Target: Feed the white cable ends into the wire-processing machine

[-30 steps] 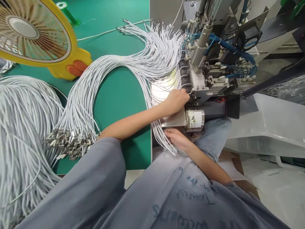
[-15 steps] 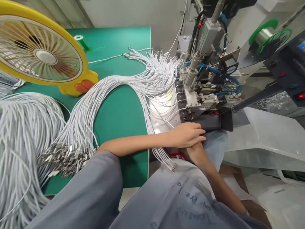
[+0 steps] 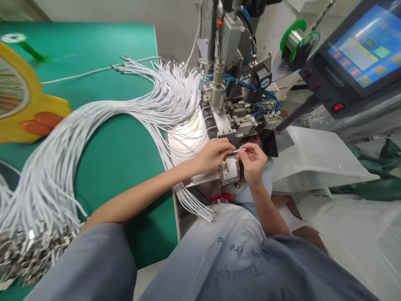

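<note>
My left hand (image 3: 214, 155) and my right hand (image 3: 254, 162) meet at the front of a metal machine (image 3: 223, 119). Between their pinched fingertips runs the end of a white cable (image 3: 236, 151), gripped from both sides. Its very tip is too small to make out. A thick bundle of white cables (image 3: 103, 109) curves over the green table and fans out against the machine's left side. Several cable ends (image 3: 200, 211) hang over the table edge below my left forearm. Metal connectors (image 3: 34, 251) cluster at the bundle's lower left end.
A yellow fan (image 3: 46, 108) stands on the green table (image 3: 103, 163) at the left. To the right are a control screen (image 3: 369, 46) on an arm, a green wire spool (image 3: 296, 39) and a white plastic bag (image 3: 316, 159). A labelled motor (image 3: 230, 170) sits beneath my hands.
My hands, earlier one over the other, have come apart and now pinch a cable end between them. The view has shifted right, bringing the control screen into sight.
</note>
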`<move>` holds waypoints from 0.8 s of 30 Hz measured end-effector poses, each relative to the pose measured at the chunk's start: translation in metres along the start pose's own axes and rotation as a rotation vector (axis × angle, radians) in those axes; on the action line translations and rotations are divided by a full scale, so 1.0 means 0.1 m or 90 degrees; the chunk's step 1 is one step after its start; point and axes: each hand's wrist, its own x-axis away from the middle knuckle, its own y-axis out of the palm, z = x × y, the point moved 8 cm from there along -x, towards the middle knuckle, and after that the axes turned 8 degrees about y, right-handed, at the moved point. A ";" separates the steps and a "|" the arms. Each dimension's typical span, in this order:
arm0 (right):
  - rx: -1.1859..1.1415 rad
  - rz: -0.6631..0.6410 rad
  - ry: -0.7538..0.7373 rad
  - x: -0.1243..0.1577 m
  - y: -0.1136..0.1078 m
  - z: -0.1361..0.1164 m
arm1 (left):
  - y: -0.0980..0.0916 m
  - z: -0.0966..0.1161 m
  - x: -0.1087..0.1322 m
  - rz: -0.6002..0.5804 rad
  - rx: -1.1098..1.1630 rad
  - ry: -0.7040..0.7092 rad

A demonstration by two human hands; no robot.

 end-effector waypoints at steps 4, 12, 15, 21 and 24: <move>0.010 -0.048 -0.024 -0.05 0.04 -0.04 | -0.04 0.06 -0.03 0.001 0.016 0.030; 0.043 -0.110 -0.024 -0.02 0.04 -0.11 | -0.02 0.10 -0.04 0.000 0.035 0.029; 0.091 -0.079 -0.046 -0.04 -0.01 -0.20 | -0.03 0.12 -0.03 0.004 0.019 0.040; 0.103 -0.053 -0.025 -0.04 0.00 -0.28 | -0.11 0.14 -0.04 0.067 -0.027 0.057; 0.087 -0.038 -0.006 -0.01 0.02 -0.28 | -0.14 0.11 -0.03 0.101 -0.046 0.047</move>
